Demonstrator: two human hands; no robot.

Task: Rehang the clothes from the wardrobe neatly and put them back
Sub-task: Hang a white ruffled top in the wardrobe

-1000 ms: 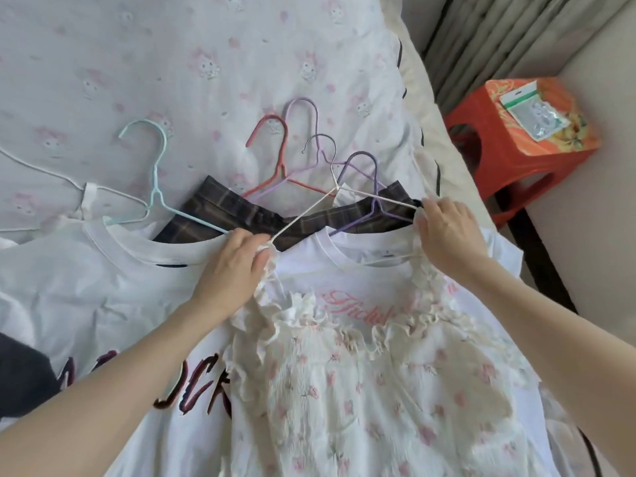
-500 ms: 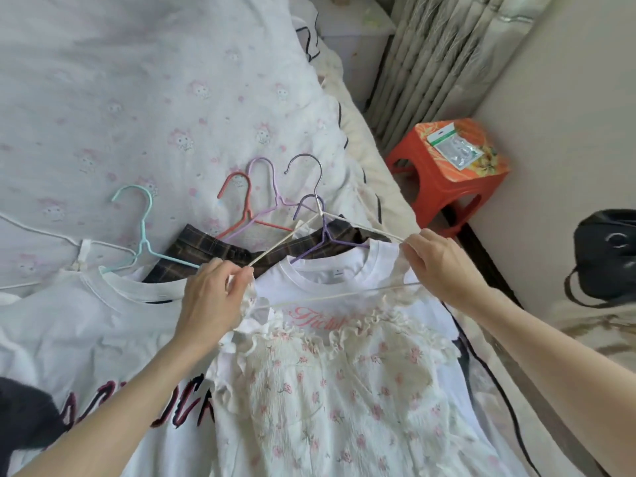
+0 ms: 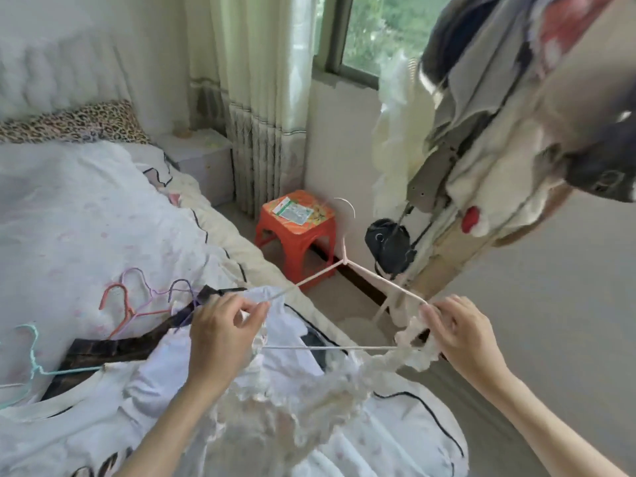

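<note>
Your left hand (image 3: 223,333) and right hand (image 3: 457,330) each pinch a shoulder end of the pale wire hanger (image 3: 344,266). Frilled floral top (image 3: 303,401) sags between them: light, limp, slippery. Keep hold at strap-and-wire corners.

Orange stool (image 3: 296,232), leopard-print pillow (image 3: 79,123), teal hanger (image 3: 32,352)

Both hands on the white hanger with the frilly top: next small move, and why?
Probably carry it right toward the rack of hung clothes. The left hand and right hand pinch the white hanger ends, frilly top strapped on, hook pointing away.
</note>
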